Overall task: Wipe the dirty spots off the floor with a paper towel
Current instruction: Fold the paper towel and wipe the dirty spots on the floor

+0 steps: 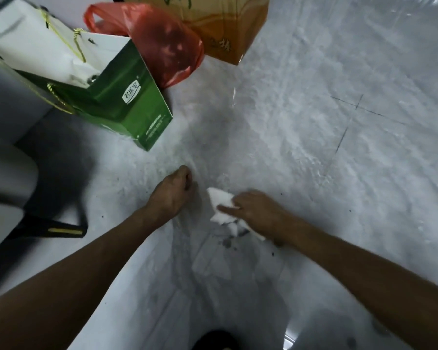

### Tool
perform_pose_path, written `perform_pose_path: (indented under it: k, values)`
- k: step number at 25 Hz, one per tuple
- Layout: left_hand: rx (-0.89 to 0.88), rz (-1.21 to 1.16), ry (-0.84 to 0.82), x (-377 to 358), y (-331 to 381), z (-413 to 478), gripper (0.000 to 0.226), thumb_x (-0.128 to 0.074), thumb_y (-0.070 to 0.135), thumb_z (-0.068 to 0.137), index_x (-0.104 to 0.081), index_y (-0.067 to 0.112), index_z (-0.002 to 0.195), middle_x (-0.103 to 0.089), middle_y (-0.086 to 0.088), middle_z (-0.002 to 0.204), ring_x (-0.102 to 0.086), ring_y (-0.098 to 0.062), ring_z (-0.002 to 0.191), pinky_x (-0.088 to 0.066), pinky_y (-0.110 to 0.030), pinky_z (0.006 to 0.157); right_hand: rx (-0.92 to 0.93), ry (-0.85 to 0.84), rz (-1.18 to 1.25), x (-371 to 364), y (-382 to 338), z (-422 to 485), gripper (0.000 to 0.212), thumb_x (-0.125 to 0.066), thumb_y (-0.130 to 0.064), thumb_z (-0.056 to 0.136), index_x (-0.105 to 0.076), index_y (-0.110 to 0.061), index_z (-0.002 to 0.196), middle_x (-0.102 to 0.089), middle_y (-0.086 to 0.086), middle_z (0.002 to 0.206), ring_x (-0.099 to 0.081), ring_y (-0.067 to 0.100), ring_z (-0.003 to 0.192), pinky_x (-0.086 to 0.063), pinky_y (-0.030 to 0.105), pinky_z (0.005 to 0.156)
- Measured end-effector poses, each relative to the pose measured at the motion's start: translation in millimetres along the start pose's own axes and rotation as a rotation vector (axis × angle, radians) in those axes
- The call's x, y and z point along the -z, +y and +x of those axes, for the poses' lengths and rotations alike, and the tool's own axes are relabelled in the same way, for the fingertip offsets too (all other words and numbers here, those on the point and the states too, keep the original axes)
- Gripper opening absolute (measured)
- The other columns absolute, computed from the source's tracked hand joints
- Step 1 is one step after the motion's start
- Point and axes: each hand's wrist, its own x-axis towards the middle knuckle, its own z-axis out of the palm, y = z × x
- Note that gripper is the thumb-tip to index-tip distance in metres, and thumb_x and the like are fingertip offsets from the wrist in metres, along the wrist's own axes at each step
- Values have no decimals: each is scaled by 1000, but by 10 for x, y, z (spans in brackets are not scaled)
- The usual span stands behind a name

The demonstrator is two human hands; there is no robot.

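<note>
A crumpled white paper towel (221, 207) lies on the pale grey floor (314, 160) under my right hand (257, 210), whose fingers curl over it and hold it down. Dark dirty spots (228, 242) show on the floor just below the towel, with smaller specks nearby. My left hand (173, 192) rests on the floor to the left of the towel, its fingers curled under and holding nothing that I can see. The two hands are about a hand's width apart.
A green and white paper bag (127, 102) lies tilted at the upper left. Behind it sit a red plastic bag (159, 39) and an orange paper bag (225, 29). A black strap (61, 229) lies at the left. Dark tile seams (341, 140) cross the floor at the right.
</note>
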Motion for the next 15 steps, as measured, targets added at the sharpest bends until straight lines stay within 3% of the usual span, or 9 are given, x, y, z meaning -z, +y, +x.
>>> perform_pose_path:
  k: [3,7,9,11,12,14,15]
  values:
    - [-130,18,-49,-139,290,24,12,-50,17,90,-39,14,88,-50,-5,75,-49,-25,66,-35,-32,61,-403,49,-138,370,582,-823,56,-80,-1,71,-67,-18,122,-66,15,86,-65,31,74,-47,33,69]
    - [-282,-11,-146,-499,1109,219,14,-54,16,87,-40,15,89,-53,-5,76,-51,-23,67,-35,-28,61,-1000,89,-176,620,435,-1740,62,-71,3,67,-63,-15,126,-65,17,92,-60,36,71,-43,37,66]
    - [-361,12,-187,-739,1657,275,15,-55,16,87,-41,14,92,-56,-9,82,-52,-23,71,-37,-27,64,-1075,120,-113,592,95,-2016,62,-70,2,68,-62,-15,127,-65,16,95,-60,34,75,-47,35,66]
    - [-456,35,-243,-983,2180,264,16,-56,18,86,-43,15,95,-56,-6,83,-49,-21,71,-34,-26,64,-945,30,-11,595,-146,-2286,53,-66,-1,78,-62,-21,127,-64,9,95,-56,25,85,-46,33,73]
    - [-479,37,-274,-1063,2355,236,17,-56,19,86,-41,17,94,-54,-1,80,-47,-20,70,-32,-25,64,-906,-8,46,684,-187,-2377,40,-67,-9,83,-66,-27,118,-65,2,91,-55,19,85,-45,33,75]
    - [-523,47,-354,-1291,2716,144,17,-54,22,86,-38,22,92,-49,7,74,-47,-21,67,-33,-26,64,-998,22,127,902,-148,-2763,9,-66,-44,87,-68,-35,90,-65,-9,81,-57,11,75,-46,33,70]
    - [-540,59,-392,-1390,2854,93,17,-53,24,86,-37,23,92,-49,7,76,-49,-21,68,-35,-26,65,-1040,52,56,1010,-95,-2946,16,-64,-51,85,-66,-35,83,-67,-9,79,-59,15,71,-46,33,67]
